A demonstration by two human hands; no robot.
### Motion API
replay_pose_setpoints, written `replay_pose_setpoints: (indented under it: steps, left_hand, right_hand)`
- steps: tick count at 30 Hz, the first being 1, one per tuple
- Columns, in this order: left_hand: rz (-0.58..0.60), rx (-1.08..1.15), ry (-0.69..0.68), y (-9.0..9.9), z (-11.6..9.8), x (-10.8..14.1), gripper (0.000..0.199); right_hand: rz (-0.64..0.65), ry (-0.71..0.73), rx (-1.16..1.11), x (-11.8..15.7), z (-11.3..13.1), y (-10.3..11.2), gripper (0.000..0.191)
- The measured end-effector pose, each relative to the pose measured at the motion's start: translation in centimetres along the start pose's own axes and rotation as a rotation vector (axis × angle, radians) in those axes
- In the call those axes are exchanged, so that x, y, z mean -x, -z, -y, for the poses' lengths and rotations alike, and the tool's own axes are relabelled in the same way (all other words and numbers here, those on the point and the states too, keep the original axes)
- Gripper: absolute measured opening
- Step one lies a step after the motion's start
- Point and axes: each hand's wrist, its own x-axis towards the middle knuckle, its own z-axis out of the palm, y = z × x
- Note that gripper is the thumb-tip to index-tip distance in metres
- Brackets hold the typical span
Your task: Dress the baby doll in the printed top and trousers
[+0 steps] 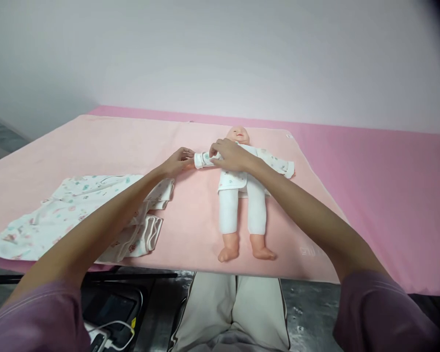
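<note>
A baby doll (257,210) lies on its back with its head away from me, in white leg coverings and a white printed jacket (233,182). My left hand (178,163) is closed around the doll's hand, just beyond the cuff of the sleeve on the left. My right hand (231,155) lies over the doll's chest and upper arm, its thumb and fingers pinching that same sleeve (202,160). The other sleeve (278,164) stretches out to the right. Bare feet stick out of the leg coverings, and my right hand hides part of the chest.
A pink pad (194,234) lies under the doll on a darker pink table cover (381,195). Printed white cloth (91,205) is spread at the left, with folded edges near the front. Beyond the table stands a pale wall. Below the front edge are a black case and a white cable.
</note>
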Motion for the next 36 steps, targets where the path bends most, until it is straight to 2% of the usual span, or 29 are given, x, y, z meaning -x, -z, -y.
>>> replay_pose_setpoints:
  steps: [2,5,9,14,17,25,31,34,36]
  left_hand:
    - [0.098,-0.012,-0.007,0.8,0.6,-1.5,0.070]
    - [0.194,-0.147,-0.103,1.5,1.1,-3.2,0.051]
    - [0.155,-0.283,-0.247,1.8,1.3,-3.8,0.039]
    - [0.116,-0.493,-0.332,3.2,1.8,-3.1,0.030]
    - [0.098,-0.547,-0.357,3.8,2.0,-2.7,0.026]
    - [0.041,-0.484,-0.439,2.9,3.1,-2.3,0.019]
    - [0.035,-0.506,-0.402,2.6,3.9,-2.9,0.023]
    - [0.034,-0.551,-0.384,2.7,3.5,-2.6,0.021]
    - [0.047,-0.628,-0.396,3.2,3.2,-2.3,0.022]
  right_hand:
    - [0.010,-0.016,0.091,-1.1,1.6,-1.7,0.026]
    - [0.035,-0.103,0.249,-2.5,4.0,-4.0,0.039]
    - [0.091,-0.254,0.350,-4.2,6.0,-5.9,0.048]
    - [0.131,-0.350,0.363,-5.4,6.9,-6.8,0.038]
    - [0.154,-0.385,0.355,-6.0,7.4,-7.2,0.033]
    - [0.105,-0.404,0.319,-7.9,9.2,-7.3,0.038]
    - [0.099,-0.427,0.203,-7.7,9.9,-8.0,0.032]
    - [0.093,-0.404,0.141,-6.2,9.5,-6.6,0.035]
    - [0.025,-0.339,0.118,-4.0,8.2,-4.5,0.037]
